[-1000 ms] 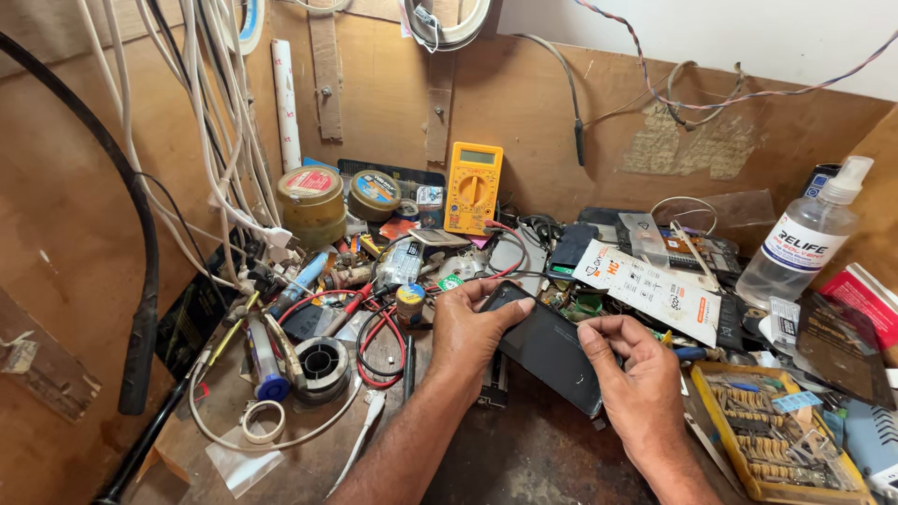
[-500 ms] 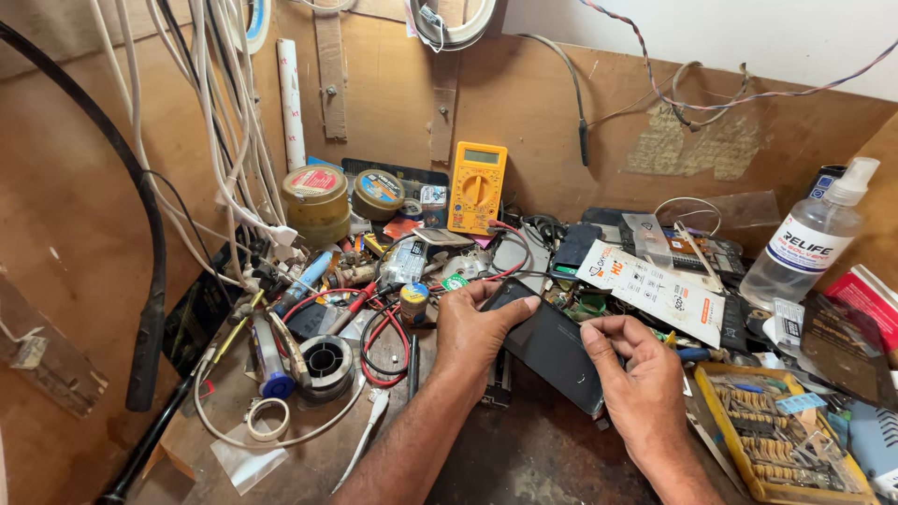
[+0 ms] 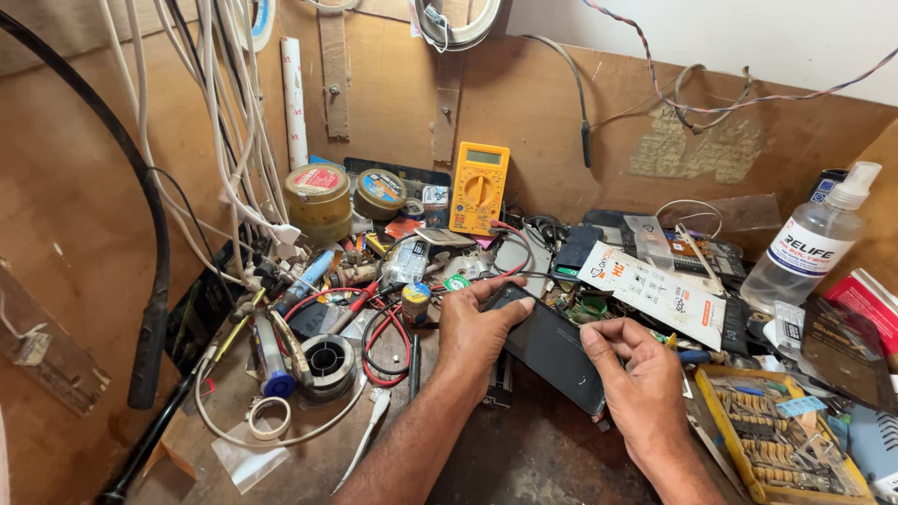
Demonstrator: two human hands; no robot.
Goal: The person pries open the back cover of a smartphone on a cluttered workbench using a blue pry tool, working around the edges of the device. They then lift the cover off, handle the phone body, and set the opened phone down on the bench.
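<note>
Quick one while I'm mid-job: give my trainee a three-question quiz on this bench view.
1. True or false: both hands touch the dark flat device.
2. Which stands upright against the back board? A) yellow multimeter B) clear pump bottle C) solder spool
3. Fill in: the tray of small parts lies to the ____ of the right hand.

Key: 1 true, the left hand at its far end, the right at its near edge. 2 A. 3 right.

Glossy black phone [image 3: 552, 348], rough wooden bench [image 3: 524, 458]
</note>
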